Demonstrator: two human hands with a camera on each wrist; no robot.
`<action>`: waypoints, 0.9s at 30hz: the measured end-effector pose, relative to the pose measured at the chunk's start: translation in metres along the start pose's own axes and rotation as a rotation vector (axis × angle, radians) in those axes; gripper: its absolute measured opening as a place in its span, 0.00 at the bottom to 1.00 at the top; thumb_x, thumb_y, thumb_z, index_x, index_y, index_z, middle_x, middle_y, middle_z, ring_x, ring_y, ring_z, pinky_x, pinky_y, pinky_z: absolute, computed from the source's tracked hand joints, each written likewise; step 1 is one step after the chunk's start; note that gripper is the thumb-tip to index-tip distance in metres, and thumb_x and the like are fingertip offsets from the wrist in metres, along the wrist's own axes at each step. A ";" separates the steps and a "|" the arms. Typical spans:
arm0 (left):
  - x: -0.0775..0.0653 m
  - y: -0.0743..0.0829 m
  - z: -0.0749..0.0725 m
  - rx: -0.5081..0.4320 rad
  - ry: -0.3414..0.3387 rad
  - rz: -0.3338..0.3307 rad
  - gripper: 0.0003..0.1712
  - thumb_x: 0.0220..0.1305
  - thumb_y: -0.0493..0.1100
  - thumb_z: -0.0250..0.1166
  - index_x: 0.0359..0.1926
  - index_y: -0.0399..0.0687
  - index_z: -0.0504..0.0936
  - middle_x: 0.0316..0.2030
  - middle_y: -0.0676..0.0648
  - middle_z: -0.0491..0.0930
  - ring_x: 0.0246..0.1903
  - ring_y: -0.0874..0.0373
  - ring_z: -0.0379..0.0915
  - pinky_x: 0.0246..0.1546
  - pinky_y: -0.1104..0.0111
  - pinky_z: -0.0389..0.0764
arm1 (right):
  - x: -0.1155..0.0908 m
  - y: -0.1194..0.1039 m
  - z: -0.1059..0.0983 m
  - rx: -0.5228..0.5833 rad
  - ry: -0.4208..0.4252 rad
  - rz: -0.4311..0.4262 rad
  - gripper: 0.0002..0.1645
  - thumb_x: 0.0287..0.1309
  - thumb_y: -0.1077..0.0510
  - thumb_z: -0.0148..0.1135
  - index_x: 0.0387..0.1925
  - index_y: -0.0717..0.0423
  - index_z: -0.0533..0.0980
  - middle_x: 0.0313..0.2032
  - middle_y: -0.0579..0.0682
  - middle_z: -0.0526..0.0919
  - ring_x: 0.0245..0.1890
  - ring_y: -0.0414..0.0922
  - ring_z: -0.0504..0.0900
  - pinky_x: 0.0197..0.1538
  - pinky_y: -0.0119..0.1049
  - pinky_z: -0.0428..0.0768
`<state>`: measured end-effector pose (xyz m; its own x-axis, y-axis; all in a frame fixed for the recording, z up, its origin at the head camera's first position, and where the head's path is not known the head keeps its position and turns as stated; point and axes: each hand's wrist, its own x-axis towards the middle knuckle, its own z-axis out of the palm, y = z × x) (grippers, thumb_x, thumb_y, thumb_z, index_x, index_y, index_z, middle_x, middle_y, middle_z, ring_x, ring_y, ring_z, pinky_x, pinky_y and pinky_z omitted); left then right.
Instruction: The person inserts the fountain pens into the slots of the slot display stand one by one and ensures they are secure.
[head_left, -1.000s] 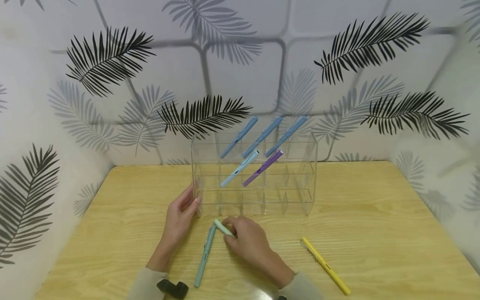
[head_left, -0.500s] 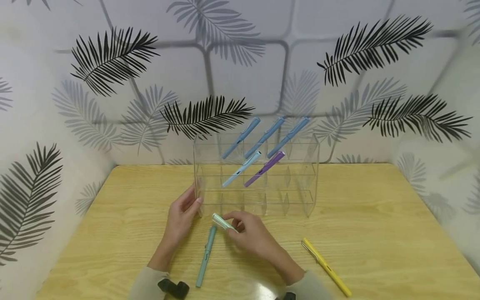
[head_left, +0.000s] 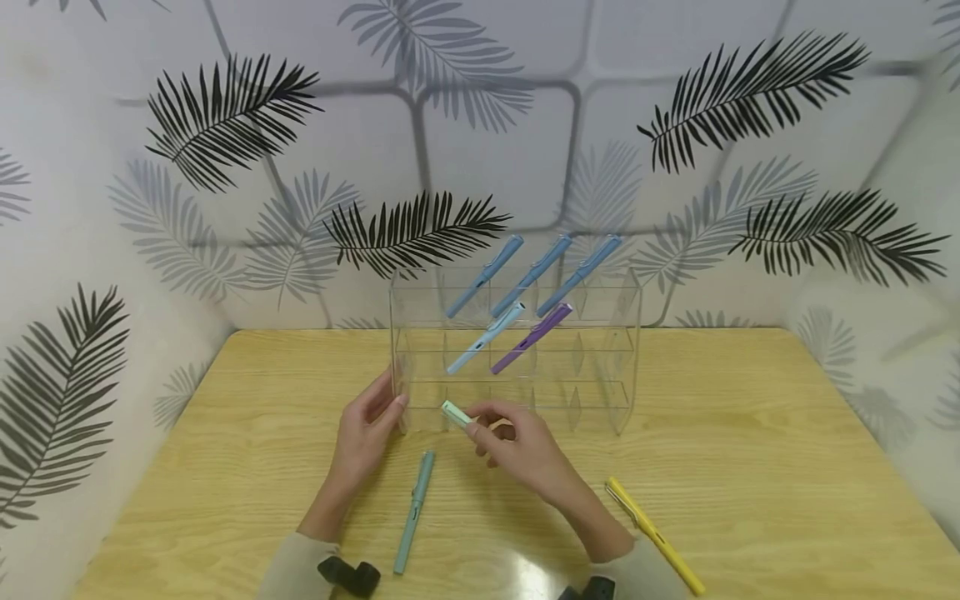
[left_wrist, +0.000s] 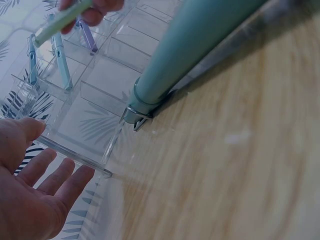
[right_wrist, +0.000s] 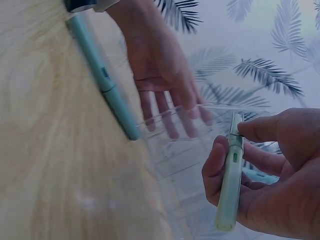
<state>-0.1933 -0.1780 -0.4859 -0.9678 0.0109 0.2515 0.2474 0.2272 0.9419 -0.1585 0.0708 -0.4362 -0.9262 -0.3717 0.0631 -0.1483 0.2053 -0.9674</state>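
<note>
My left hand (head_left: 363,425) holds the left side of a clear acrylic pen rack (head_left: 600,392), its thumb over the panel's front edge and its fingers along the outer face. Between thumb and fingers my right hand (head_left: 517,433) pinches a pale green capped pen (right_wrist: 231,185). In the head view that pen's far end overlaps the rack's lowest tier. A teal pen (head_left: 414,512) lies on the table between my forearms; it looms large in the left wrist view.
Three blue pens (head_left: 532,275) lean in the rack's top tier. Below them a light blue pen (head_left: 486,337) and a purple pen (head_left: 531,337) lean in the middle tier. A yellow pen (head_left: 654,535) lies on the wooden table (head_left: 787,450) at right. Leaf-patterned wall covering stands behind.
My right hand has lifted the pale green pen off the table beside the teal pen and carried it up toward the rack's lower front. My left hand has stayed at the rack's side.
</note>
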 end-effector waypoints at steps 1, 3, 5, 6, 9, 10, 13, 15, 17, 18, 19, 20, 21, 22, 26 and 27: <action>0.000 0.001 0.000 0.004 -0.002 -0.004 0.29 0.76 0.39 0.62 0.74 0.40 0.68 0.69 0.37 0.71 0.67 0.41 0.71 0.64 0.54 0.76 | 0.000 -0.003 -0.003 0.016 0.010 0.000 0.16 0.74 0.57 0.60 0.57 0.60 0.80 0.41 0.58 0.80 0.36 0.55 0.84 0.38 0.45 0.89; 0.001 0.001 0.001 0.006 -0.006 -0.005 0.30 0.76 0.39 0.62 0.74 0.40 0.68 0.70 0.37 0.70 0.67 0.41 0.70 0.64 0.53 0.76 | -0.001 -0.009 -0.009 0.048 0.025 -0.012 0.17 0.75 0.58 0.59 0.58 0.61 0.79 0.43 0.60 0.79 0.37 0.53 0.84 0.41 0.47 0.90; 0.001 0.001 0.001 0.005 -0.009 -0.008 0.30 0.76 0.39 0.62 0.74 0.40 0.68 0.70 0.37 0.70 0.67 0.41 0.70 0.64 0.53 0.75 | -0.001 -0.012 -0.015 0.088 0.040 -0.023 0.17 0.74 0.60 0.59 0.59 0.62 0.78 0.46 0.63 0.79 0.39 0.52 0.85 0.44 0.45 0.89; 0.001 0.001 0.001 0.005 -0.009 -0.008 0.30 0.76 0.39 0.62 0.74 0.40 0.68 0.70 0.37 0.70 0.67 0.41 0.70 0.64 0.53 0.75 | -0.001 -0.012 -0.019 0.099 0.051 -0.028 0.17 0.74 0.61 0.59 0.59 0.63 0.78 0.47 0.63 0.79 0.40 0.51 0.85 0.45 0.44 0.89; 0.001 0.001 0.001 0.008 -0.009 -0.009 0.30 0.76 0.39 0.62 0.74 0.40 0.68 0.70 0.37 0.70 0.67 0.41 0.70 0.65 0.54 0.75 | -0.001 -0.014 -0.028 0.138 0.091 -0.033 0.16 0.73 0.62 0.61 0.58 0.64 0.77 0.48 0.64 0.79 0.42 0.51 0.85 0.47 0.42 0.89; 0.001 0.001 0.001 0.010 -0.007 -0.010 0.30 0.76 0.40 0.62 0.74 0.40 0.68 0.70 0.37 0.69 0.67 0.41 0.70 0.65 0.54 0.75 | -0.001 -0.014 -0.031 0.147 0.110 -0.036 0.16 0.72 0.62 0.61 0.57 0.64 0.77 0.48 0.63 0.80 0.42 0.50 0.85 0.47 0.42 0.89; 0.001 0.000 0.001 0.013 -0.007 -0.020 0.30 0.76 0.40 0.62 0.74 0.39 0.68 0.70 0.37 0.69 0.67 0.41 0.70 0.65 0.55 0.75 | -0.002 -0.016 -0.041 0.152 0.172 -0.050 0.15 0.72 0.62 0.62 0.56 0.64 0.78 0.46 0.63 0.81 0.41 0.52 0.84 0.46 0.41 0.89; 0.000 0.000 0.001 0.012 -0.008 -0.027 0.30 0.76 0.40 0.62 0.74 0.39 0.67 0.70 0.36 0.69 0.67 0.41 0.69 0.65 0.56 0.75 | -0.004 -0.018 -0.048 0.129 0.214 -0.066 0.15 0.71 0.61 0.63 0.55 0.64 0.79 0.46 0.62 0.82 0.42 0.51 0.84 0.48 0.40 0.88; 0.000 0.000 0.001 0.008 -0.009 -0.030 0.30 0.76 0.40 0.62 0.74 0.38 0.67 0.70 0.36 0.69 0.68 0.41 0.69 0.65 0.57 0.75 | -0.005 -0.020 -0.055 0.085 0.264 -0.075 0.15 0.70 0.59 0.65 0.54 0.62 0.81 0.46 0.60 0.83 0.44 0.50 0.84 0.48 0.37 0.87; 0.000 0.000 0.001 0.005 -0.011 -0.030 0.30 0.76 0.40 0.61 0.75 0.38 0.67 0.70 0.36 0.69 0.68 0.41 0.69 0.65 0.57 0.75 | -0.006 -0.021 -0.058 0.065 0.288 -0.080 0.15 0.69 0.59 0.67 0.53 0.62 0.81 0.45 0.59 0.84 0.44 0.49 0.84 0.47 0.36 0.86; 0.000 0.000 0.001 0.003 -0.010 -0.030 0.30 0.76 0.39 0.61 0.75 0.38 0.67 0.70 0.36 0.70 0.67 0.41 0.70 0.64 0.58 0.76 | -0.007 -0.022 -0.061 0.044 0.309 -0.086 0.15 0.68 0.58 0.67 0.52 0.62 0.82 0.44 0.58 0.85 0.44 0.48 0.84 0.47 0.35 0.85; 0.000 0.000 0.001 0.001 -0.009 -0.030 0.30 0.76 0.39 0.61 0.75 0.38 0.67 0.70 0.36 0.70 0.67 0.42 0.70 0.63 0.59 0.76 | -0.008 -0.023 -0.064 0.031 0.330 -0.089 0.15 0.68 0.57 0.68 0.51 0.62 0.82 0.44 0.57 0.85 0.44 0.47 0.84 0.47 0.34 0.85; 0.000 0.000 0.001 -0.001 -0.008 -0.028 0.30 0.76 0.39 0.61 0.75 0.38 0.67 0.69 0.36 0.70 0.67 0.42 0.70 0.63 0.59 0.77 | -0.009 -0.024 -0.067 0.025 0.353 -0.090 0.14 0.67 0.57 0.69 0.50 0.62 0.82 0.43 0.56 0.86 0.43 0.45 0.84 0.46 0.32 0.85; 0.000 0.000 0.001 -0.002 -0.007 -0.027 0.30 0.76 0.39 0.61 0.75 0.38 0.67 0.69 0.35 0.71 0.67 0.41 0.70 0.62 0.60 0.78 | -0.009 -0.025 -0.069 0.028 0.373 -0.095 0.14 0.67 0.58 0.69 0.49 0.63 0.82 0.42 0.56 0.86 0.42 0.45 0.84 0.44 0.33 0.86; 0.000 -0.001 0.001 -0.005 -0.006 -0.019 0.30 0.76 0.38 0.61 0.75 0.39 0.67 0.69 0.35 0.71 0.66 0.41 0.71 0.60 0.62 0.79 | -0.011 -0.025 -0.078 0.087 0.432 -0.118 0.14 0.66 0.63 0.68 0.49 0.67 0.80 0.42 0.56 0.85 0.38 0.44 0.86 0.42 0.37 0.89; 0.000 -0.001 0.001 -0.004 -0.007 -0.017 0.30 0.76 0.38 0.61 0.75 0.38 0.66 0.69 0.35 0.70 0.66 0.40 0.71 0.60 0.62 0.79 | -0.011 -0.026 -0.080 0.100 0.445 -0.125 0.14 0.66 0.64 0.68 0.50 0.67 0.79 0.42 0.55 0.84 0.38 0.44 0.86 0.42 0.38 0.89</action>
<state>-0.1932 -0.1771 -0.4875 -0.9721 0.0139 0.2341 0.2312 0.2237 0.9468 -0.1723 0.1423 -0.3924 -0.9653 0.0406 0.2581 -0.2539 0.0874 -0.9633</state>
